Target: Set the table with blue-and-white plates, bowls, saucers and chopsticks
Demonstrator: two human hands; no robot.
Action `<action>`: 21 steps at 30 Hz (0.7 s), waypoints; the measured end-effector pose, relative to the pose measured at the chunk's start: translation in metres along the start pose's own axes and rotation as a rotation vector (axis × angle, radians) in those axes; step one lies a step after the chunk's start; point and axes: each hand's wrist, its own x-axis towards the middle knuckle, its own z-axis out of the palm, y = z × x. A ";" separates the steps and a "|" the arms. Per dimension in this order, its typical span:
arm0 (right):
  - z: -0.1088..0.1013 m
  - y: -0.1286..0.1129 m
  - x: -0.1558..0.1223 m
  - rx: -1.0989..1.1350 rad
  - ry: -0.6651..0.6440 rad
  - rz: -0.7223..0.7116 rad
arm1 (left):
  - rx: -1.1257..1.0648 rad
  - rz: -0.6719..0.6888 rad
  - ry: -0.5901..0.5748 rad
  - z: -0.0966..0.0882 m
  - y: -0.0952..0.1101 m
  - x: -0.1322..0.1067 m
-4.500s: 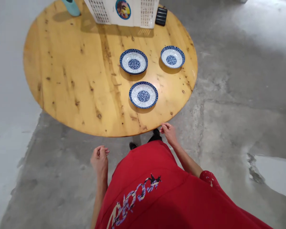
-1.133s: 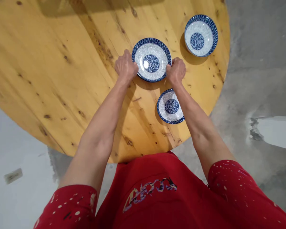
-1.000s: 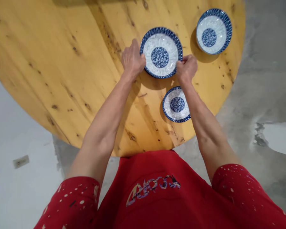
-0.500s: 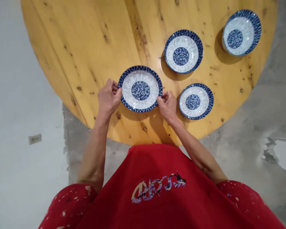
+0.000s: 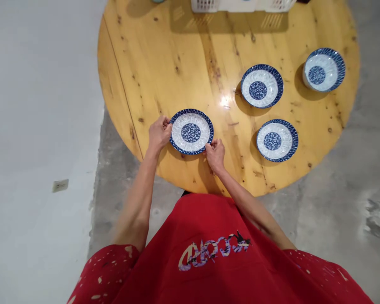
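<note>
A blue-and-white plate with a patterned dark rim is at the near left part of the round wooden table. My left hand pinches its left rim between thumb and fingers. At the lower right rim, my right hand is closed on the plate too. The plate looks level; whether it touches the wood I cannot tell. To the right of my right hand is a smaller blue-and-white dish. Behind that dish sits a wide bowl in the same pattern.
A deeper blue-and-white bowl stands near the right edge of the table. At the far side a white plastic basket is partly in view. A socket plate is on the white wall to the left.
Both hands have carried the plate leftward, widening the gap to the dishes on the right. The view has shifted, and the white basket at the far side now shows.
</note>
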 end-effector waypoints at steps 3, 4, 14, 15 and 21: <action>0.006 -0.002 0.004 0.004 0.041 -0.011 | -0.007 0.012 -0.018 0.003 -0.003 0.012; 0.007 -0.003 0.005 -0.009 0.059 -0.019 | -0.010 0.013 -0.026 0.004 -0.004 0.015; 0.017 0.001 0.014 -0.063 0.174 0.052 | 0.021 0.063 -0.087 0.011 -0.002 0.038; 0.017 0.001 0.015 -0.066 0.181 0.057 | 0.019 0.069 -0.094 0.012 -0.002 0.039; 0.019 -0.002 0.017 -0.090 0.218 0.074 | 0.045 0.077 -0.124 0.013 -0.005 0.044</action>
